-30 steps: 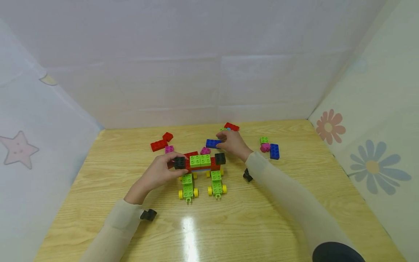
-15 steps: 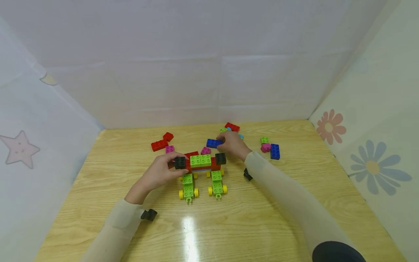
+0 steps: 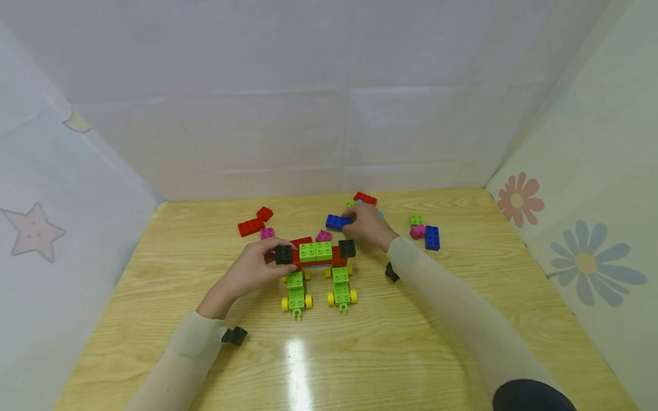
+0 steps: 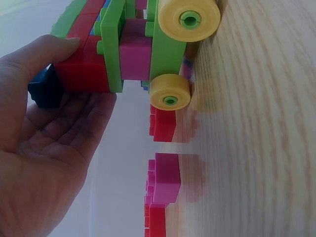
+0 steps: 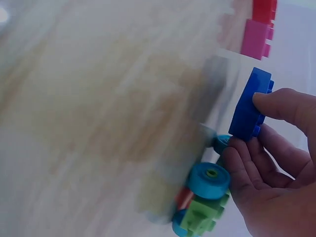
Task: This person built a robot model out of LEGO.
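My left hand (image 3: pixel 253 267) holds the left end of a toy-brick build (image 3: pixel 316 251), thumb and fingers about its red bricks (image 4: pixel 89 66) beside a black brick (image 3: pixel 283 254). The build has green bricks on top, another black brick (image 3: pixel 346 248) at its right end, and two green wheeled bases (image 3: pixel 295 294) with yellow wheels. Behind it, my right hand (image 3: pixel 369 227) pinches a blue brick (image 5: pixel 251 104) between thumb and fingers. In the right wrist view the blue brick appears just off the table. A green wheeled base with turquoise wheels (image 5: pixel 210 180) lies by the right fingers.
Loose red bricks (image 3: pixel 251 227) and a pink brick (image 3: pixel 267 233) lie at the left. Another pink brick (image 3: pixel 324 236) sits behind the build. A red brick (image 3: pixel 365 198) lies at the back; green, pink and blue bricks (image 3: pixel 432 238) are at the right. Walls border the table.
The blue brick in my right hand has shifted slightly up in the head view and tilted a little. My left hand stays on the build.
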The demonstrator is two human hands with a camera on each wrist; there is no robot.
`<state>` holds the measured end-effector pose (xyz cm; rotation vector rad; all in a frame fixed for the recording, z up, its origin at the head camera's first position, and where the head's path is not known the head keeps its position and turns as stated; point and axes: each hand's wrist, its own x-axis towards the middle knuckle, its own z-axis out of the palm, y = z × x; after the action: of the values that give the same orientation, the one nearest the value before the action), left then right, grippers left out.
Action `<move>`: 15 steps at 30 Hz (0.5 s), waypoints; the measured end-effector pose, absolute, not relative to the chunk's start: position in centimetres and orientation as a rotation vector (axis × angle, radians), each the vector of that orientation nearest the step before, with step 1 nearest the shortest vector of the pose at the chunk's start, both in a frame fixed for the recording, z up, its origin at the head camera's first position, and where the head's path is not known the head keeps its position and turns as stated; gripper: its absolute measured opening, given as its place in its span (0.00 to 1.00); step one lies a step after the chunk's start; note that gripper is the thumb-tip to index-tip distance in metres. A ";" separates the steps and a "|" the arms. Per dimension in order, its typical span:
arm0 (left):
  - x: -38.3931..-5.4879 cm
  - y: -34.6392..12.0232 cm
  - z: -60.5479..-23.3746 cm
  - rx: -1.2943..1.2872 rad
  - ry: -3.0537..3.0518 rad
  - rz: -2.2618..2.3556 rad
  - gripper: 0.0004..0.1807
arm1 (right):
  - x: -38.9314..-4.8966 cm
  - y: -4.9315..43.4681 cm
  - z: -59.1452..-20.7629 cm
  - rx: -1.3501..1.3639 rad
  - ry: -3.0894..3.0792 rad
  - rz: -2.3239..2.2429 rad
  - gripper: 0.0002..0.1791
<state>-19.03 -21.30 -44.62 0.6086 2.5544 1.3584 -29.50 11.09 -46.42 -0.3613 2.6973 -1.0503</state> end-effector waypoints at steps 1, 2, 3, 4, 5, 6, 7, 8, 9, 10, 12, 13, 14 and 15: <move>-19.0 -21.3 -44.6 0.607 2.553 1.358 0.23 | -29.5 11.2 -46.3 -0.369 2.703 -1.056 0.24; -19.1 -21.3 -44.6 0.605 2.553 1.359 0.23 | -29.5 11.4 -46.1 -0.373 2.707 -1.065 0.24; -19.1 -21.3 -44.6 0.603 2.552 1.360 0.23 | -29.5 11.5 -45.9 -0.382 2.714 -1.071 0.23; -19.1 -21.3 -44.7 0.600 2.551 1.361 0.23 | -29.4 11.6 -45.6 -0.392 2.719 -1.073 0.23; -19.1 -21.3 -44.7 0.598 2.551 1.362 0.23 | -29.4 11.7 -45.3 -0.403 2.725 -1.074 0.23; -19.1 -21.3 -44.7 0.597 2.549 1.364 0.23 | -29.3 11.9 -45.0 -0.412 2.728 -1.073 0.23; -19.1 -21.3 -44.7 0.597 2.549 1.367 0.23 | -29.2 12.0 -44.6 -0.416 2.727 -1.077 0.23; -19.1 -21.3 -44.7 0.598 2.548 1.368 0.23 | -29.0 12.2 -44.2 -0.421 2.724 -1.083 0.23; -19.1 -21.3 -44.7 0.599 2.545 1.370 0.24 | -28.9 12.3 -43.9 -0.430 2.726 -1.078 0.23; -19.1 -21.2 -44.7 0.600 2.543 1.372 0.24 | -28.7 12.4 -43.5 -0.437 2.726 -1.073 0.23; -19.1 -21.2 -44.7 0.602 2.537 1.376 0.24 | -28.3 12.7 -42.7 -0.453 2.728 -1.072 0.23; -19.1 -21.1 -44.7 0.602 2.536 1.377 0.25 | -28.1 12.8 -42.3 -0.465 2.731 -1.072 0.23; -19.1 -21.1 -44.7 0.602 2.535 1.378 0.25 | -27.9 12.9 -42.0 -0.479 2.733 -1.068 0.23; -19.1 -21.0 -44.7 0.602 2.536 1.377 0.25 | -27.7 13.0 -41.6 -0.489 2.733 -1.065 0.24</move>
<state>-19.14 -21.02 -44.67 0.6021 2.5362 1.3767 -27.72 12.97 -41.60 -0.4892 2.7332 -1.0654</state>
